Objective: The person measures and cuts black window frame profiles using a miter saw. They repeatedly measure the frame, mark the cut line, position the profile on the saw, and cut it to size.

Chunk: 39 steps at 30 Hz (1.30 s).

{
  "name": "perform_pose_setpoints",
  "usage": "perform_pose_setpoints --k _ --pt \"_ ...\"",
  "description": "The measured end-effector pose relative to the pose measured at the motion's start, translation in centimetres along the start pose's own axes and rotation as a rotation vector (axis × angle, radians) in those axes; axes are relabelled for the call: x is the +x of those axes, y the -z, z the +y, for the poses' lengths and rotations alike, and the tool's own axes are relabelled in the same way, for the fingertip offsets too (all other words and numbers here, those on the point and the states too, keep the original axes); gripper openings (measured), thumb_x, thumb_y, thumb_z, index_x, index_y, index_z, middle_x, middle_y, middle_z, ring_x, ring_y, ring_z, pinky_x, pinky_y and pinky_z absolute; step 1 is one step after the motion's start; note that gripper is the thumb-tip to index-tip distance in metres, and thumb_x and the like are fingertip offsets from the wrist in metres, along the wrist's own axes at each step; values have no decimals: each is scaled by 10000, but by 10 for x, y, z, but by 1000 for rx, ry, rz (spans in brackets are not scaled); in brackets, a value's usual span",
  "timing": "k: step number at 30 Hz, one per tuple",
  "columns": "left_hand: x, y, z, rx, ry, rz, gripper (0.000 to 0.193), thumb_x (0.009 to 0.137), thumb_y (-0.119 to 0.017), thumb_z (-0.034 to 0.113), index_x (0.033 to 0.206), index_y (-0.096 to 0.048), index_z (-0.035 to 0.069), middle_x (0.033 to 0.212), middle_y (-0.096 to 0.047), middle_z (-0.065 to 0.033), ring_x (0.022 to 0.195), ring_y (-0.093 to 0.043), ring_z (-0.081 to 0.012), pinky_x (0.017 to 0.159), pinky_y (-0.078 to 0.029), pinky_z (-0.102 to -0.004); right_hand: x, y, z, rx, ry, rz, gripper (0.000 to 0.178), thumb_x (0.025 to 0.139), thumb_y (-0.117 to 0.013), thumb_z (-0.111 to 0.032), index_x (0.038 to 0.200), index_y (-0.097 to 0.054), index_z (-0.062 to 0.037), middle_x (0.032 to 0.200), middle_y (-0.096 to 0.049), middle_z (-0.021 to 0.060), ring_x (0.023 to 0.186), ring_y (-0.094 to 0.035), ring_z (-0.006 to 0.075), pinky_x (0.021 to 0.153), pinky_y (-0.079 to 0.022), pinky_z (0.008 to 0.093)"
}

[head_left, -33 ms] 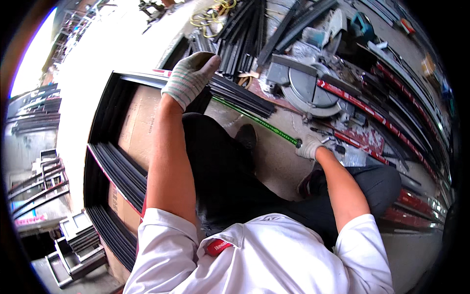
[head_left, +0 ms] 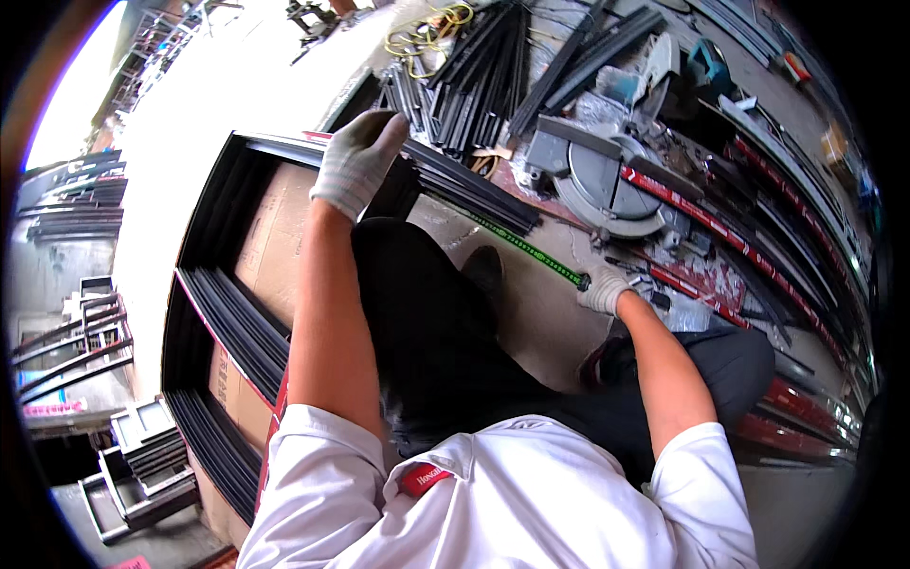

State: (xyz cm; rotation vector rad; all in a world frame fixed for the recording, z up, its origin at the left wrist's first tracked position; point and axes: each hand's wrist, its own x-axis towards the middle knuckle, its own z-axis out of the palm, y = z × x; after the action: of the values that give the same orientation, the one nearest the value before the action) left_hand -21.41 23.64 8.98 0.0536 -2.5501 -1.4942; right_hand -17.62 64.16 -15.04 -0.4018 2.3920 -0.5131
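My left hand (head_left: pixel 358 166), in a pale striped glove, is over the near corner of a stack of black frames (head_left: pixel 248 142). Its fingers curl in beside the thumb; what they hold, if anything, is hidden. Low over the floor, my gloved right hand (head_left: pixel 605 290) grips a tape measure, mostly covered by the fingers. From it a green tape blade (head_left: pixel 526 248) runs out toward the left hand, passing along some black bars (head_left: pixel 474 190). The blade's far end is out of sight near the frames and my knee.
Beyond my right hand stands a mitre saw (head_left: pixel 607 180) with a red-labelled bar (head_left: pixel 682 204) across it. Black profiles (head_left: pixel 483 76) lie in a heap at the back, near a coiled yellow cord (head_left: pixel 427 28). Cardboard (head_left: pixel 275 223) shows inside the frames at left.
The whole view has shifted slightly. My left hand has turned a little over the frame corner. The right hand still grips the tape measure with its blade drawn out.
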Motion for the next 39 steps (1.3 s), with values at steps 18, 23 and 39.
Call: perform_pose_setpoints --k 18,23,39 --pt "-278 120 -114 844 726 47 637 940 -665 616 1191 -684 31 1072 -751 -265 1044 -723 -432 903 -551 -484 -14 44 -25 154 33 327 494 795 -753 -304 1241 -724 -92 1127 -746 247 1084 -714 408 968 -558 448" --pt "-294 121 -106 945 761 72 620 961 -637 638 1122 -683 41 989 -746 -261 983 -725 -440 862 -550 -514 -1 40 -28 193 39 330 465 792 -756 -251 1222 -725 -78 1055 -754 239 983 -732 387 906 -567 438" --pt "-273 89 -90 906 796 45 643 959 -650 630 1160 -673 20 1005 -746 -271 982 -727 -440 854 -558 -517 25 53 -78 293 269 416 441 797 -756 -118 1223 -691 -24 1017 -740 174 883 -713 266 855 -570 385"
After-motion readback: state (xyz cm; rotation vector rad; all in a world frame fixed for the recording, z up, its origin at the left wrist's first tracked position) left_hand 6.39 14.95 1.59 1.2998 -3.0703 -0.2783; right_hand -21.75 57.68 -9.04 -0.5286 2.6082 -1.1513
